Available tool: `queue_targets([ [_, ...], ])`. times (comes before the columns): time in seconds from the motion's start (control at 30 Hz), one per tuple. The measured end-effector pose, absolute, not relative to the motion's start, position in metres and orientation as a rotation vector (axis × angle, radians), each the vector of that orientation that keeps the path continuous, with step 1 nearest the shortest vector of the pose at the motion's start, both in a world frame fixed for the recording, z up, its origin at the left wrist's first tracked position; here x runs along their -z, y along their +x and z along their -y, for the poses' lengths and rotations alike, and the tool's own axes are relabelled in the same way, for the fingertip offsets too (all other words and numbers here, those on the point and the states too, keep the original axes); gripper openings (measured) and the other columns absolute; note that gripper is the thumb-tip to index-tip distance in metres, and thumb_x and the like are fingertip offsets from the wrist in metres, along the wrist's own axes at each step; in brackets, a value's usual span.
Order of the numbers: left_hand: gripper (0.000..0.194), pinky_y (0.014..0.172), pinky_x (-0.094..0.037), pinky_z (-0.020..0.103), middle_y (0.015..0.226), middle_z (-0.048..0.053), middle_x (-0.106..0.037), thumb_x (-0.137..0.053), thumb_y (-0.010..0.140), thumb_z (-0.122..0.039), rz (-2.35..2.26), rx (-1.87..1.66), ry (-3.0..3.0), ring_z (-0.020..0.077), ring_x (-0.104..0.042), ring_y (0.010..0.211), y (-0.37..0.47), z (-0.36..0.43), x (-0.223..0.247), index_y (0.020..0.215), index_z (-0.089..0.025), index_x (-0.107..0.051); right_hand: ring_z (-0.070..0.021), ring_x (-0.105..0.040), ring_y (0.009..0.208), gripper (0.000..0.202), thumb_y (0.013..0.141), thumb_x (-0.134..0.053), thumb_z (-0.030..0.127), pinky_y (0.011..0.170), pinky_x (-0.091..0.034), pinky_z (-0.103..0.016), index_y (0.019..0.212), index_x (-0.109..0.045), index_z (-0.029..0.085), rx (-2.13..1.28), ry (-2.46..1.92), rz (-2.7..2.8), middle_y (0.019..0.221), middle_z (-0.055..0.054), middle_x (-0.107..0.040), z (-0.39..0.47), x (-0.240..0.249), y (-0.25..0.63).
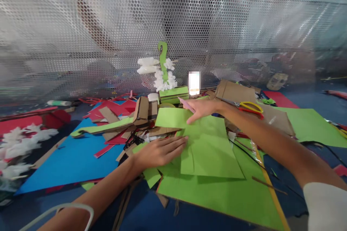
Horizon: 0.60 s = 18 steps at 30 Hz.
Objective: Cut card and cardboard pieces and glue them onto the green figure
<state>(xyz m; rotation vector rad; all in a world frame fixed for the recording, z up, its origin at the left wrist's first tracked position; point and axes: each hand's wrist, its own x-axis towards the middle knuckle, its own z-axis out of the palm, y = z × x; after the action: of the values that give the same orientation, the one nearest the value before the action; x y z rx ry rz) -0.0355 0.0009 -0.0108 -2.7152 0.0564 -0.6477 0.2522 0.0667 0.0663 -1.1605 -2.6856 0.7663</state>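
My left hand [159, 151] lies flat, fingers stretched out, on the left part of a light green paper sheet [211, 151]. Farther up, my right hand [202, 107] is over the far part of this sheet, its thumb pointing down toward it. Between its fingers is a slim pink-purple pen-like tool [186, 104]; its exact kind is unclear. The sheet has a crease or cut line near its left side. Beneath it is a larger green board [225, 198] with a yellow strip along its right edge.
A green curled cutout with white tufts [162, 68] stands at the back, beside a lit phone [194, 83]. Yellow-red scissors [251, 108] lie on brown cardboard [235, 92]. Blue paper [78, 166], red scraps [116, 110] and white tufts [24, 140] cover the left. Behind runs a perforated metal panel [121, 25].
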Motion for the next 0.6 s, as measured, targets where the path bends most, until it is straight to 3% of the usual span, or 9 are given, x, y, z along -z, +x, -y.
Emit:
queue_targets([
  [0.17,0.039,0.103,-0.059,0.035,0.144,0.017,-0.066,-0.048,0.101,-0.004,0.049,0.369,-2.848,0.0245,-0.068,0.128,-0.032,-0.007,0.025,0.137,-0.012,-0.061,-0.0312,-0.067,0.115,0.1,0.082,-0.081,0.038,0.088,-0.056,-0.037,0.165,-0.028,0.019,-0.564,-1.184,2.662,0.122,-0.012,-0.07,-0.059,-0.048,0.243],
  [0.37,0.04,0.113,-0.051,0.04,0.143,0.014,-0.068,-0.052,0.1,-0.009,0.147,0.199,-3.026,0.0254,-0.063,0.134,-0.025,-0.001,0.016,0.137,-0.016,-0.063,-0.0275,-0.066,0.084,0.053,0.088,-0.075,0.028,0.071,-0.05,-0.035,0.133,-0.051,0.017,-0.362,-1.301,2.753,0.1,-0.01,-0.069,-0.044,-0.03,0.233],
  [0.5,0.048,0.116,-0.047,0.044,0.146,0.011,-0.066,-0.056,0.095,-0.014,0.191,0.187,-3.088,0.0282,-0.064,0.131,-0.025,0.003,0.007,0.142,-0.014,-0.061,-0.0323,-0.062,0.097,0.026,0.093,-0.065,0.02,0.082,-0.047,-0.04,0.115,-0.052,0.017,0.0,-1.28,2.646,0.108,-0.016,-0.065,-0.026,-0.026,0.227],
  [0.6,0.054,0.118,-0.043,0.044,0.151,0.011,-0.062,-0.054,0.095,-0.016,0.216,0.157,-3.114,0.0285,-0.062,0.133,-0.028,0.005,0.004,0.149,-0.013,-0.056,-0.0317,-0.06,0.106,0.013,0.1,-0.052,0.023,0.092,-0.045,-0.043,0.113,-0.05,0.019,-0.081,-1.176,2.491,0.114,-0.017,-0.064,-0.001,-0.028,0.231],
])
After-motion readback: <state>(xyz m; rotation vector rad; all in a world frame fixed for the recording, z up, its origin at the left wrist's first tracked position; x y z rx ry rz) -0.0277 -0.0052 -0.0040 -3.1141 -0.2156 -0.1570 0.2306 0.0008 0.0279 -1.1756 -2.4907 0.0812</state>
